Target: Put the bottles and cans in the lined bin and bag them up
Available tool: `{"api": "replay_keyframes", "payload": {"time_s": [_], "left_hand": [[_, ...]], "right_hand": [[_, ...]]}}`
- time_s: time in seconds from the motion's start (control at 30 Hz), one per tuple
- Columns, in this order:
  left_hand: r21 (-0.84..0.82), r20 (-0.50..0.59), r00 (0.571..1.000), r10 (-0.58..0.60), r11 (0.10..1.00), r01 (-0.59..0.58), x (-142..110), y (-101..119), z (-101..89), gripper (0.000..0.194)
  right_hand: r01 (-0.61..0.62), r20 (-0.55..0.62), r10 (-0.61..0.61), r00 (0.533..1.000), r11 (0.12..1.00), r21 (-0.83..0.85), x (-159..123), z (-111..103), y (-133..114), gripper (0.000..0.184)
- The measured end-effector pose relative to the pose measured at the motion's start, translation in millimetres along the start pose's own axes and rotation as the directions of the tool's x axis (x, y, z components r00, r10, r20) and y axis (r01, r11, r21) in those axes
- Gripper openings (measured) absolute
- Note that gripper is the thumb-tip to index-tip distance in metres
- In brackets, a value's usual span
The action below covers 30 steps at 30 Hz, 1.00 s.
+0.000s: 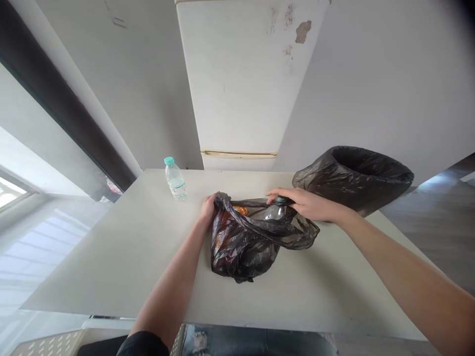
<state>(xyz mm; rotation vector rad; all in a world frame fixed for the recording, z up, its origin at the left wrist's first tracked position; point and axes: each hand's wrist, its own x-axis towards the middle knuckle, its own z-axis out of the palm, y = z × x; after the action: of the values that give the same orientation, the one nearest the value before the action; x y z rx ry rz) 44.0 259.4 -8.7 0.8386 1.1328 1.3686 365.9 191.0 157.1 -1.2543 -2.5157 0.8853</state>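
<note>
A black plastic bag (243, 242) lies on the white table (129, 257), partly filled; something orange shows inside its mouth. My left hand (209, 206) grips the bag's left rim, fingers closed on the plastic. My right hand (305, 202) is closed on the dark cap of a clear plastic bottle (272, 212) that lies in the bag's mouth, mostly inside the bag. The bag's mouth is stretched open between the two hands.
A small water bottle (175, 180) with a teal cap stands at the back left of the table. A bin lined with a black bag (356, 175) sits at the table's far right corner. A white fridge (241, 84) stands behind.
</note>
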Motion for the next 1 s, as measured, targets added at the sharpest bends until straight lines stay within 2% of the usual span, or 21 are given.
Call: {"api": "replay_keyframes", "payload": {"time_s": [0.07, 0.17, 0.33, 0.43, 0.53, 0.57, 0.63, 0.7, 0.8, 0.9, 0.93, 1.0], "left_hand": [[-0.006, 0.026, 1.000, 0.000, 1.000, 0.000, 1, 0, -0.8, 0.032], [-0.010, 0.044, 0.999, 0.007, 1.000, -0.007, 1, 1, -1.8, 0.032], [-0.002, 0.040, 0.999, 0.009, 1.000, -0.008, -2, 3, -1.1, 0.033], [0.016, 0.036, 0.999, 0.000, 1.000, 0.000, -2, 2, -0.5, 0.034], [0.043, 0.028, 1.000, -0.004, 0.999, 0.002, 0, 2, -0.9, 0.037], [0.057, 0.025, 1.000, -0.003, 0.998, 0.002, 1, 2, -1.5, 0.037], [0.095, 0.017, 1.000, -0.004, 0.995, 0.002, 3, 3, -3.2, 0.037], [0.138, 0.006, 1.000, -0.005, 0.990, 0.004, 5, 4, -5.2, 0.037], [0.186, -0.017, 1.000, -0.004, 0.983, 0.007, 6, 6, -7.1, 0.038], [0.207, -0.035, 0.999, -0.004, 0.978, 0.011, 5, 7, -6.8, 0.040], [0.211, -0.037, 0.999, -0.004, 0.977, 0.012, 4, 7, -6.2, 0.040], [0.217, -0.038, 0.999, -0.004, 0.976, 0.012, 3, 7, -4.9, 0.039]], "right_hand": [[-0.005, -0.020, 0.007, 1.000, 0.994, 0.114, 0, 3, 0, 0.063], [-0.036, -0.110, 0.071, 0.991, 0.956, 0.292, 2, 10, 2, 0.056], [-0.025, -0.193, 0.132, 0.972, 0.878, 0.478, 9, 22, 12, 0.035], [-0.057, -0.195, 0.261, 0.946, 0.722, 0.689, 14, 33, 16, 0.024], [-0.155, -0.127, 0.488, 0.863, 0.496, 0.854, 20, 46, 20, 0.024], [-0.184, -0.089, 0.522, 0.848, 0.448, 0.875, 22, 51, 22, 0.026], [-0.234, -0.018, 0.512, 0.859, 0.423, 0.876, 24, 59, 27, 0.035], [-0.262, 0.010, 0.470, 0.882, 0.474, 0.841, 24, 68, 35, 0.048], [-0.251, -0.050, 0.398, 0.916, 0.665, 0.703, 21, 80, 49, 0.061], [-0.244, -0.114, 0.309, 0.944, 0.888, 0.391, 16, 90, 59, 0.066], [-0.256, -0.120, 0.295, 0.948, 0.931, 0.262, 14, 93, 60, 0.067], [-0.297, -0.105, 0.298, 0.949, 0.954, 0.029, 9, 97, 60, 0.073]]}}
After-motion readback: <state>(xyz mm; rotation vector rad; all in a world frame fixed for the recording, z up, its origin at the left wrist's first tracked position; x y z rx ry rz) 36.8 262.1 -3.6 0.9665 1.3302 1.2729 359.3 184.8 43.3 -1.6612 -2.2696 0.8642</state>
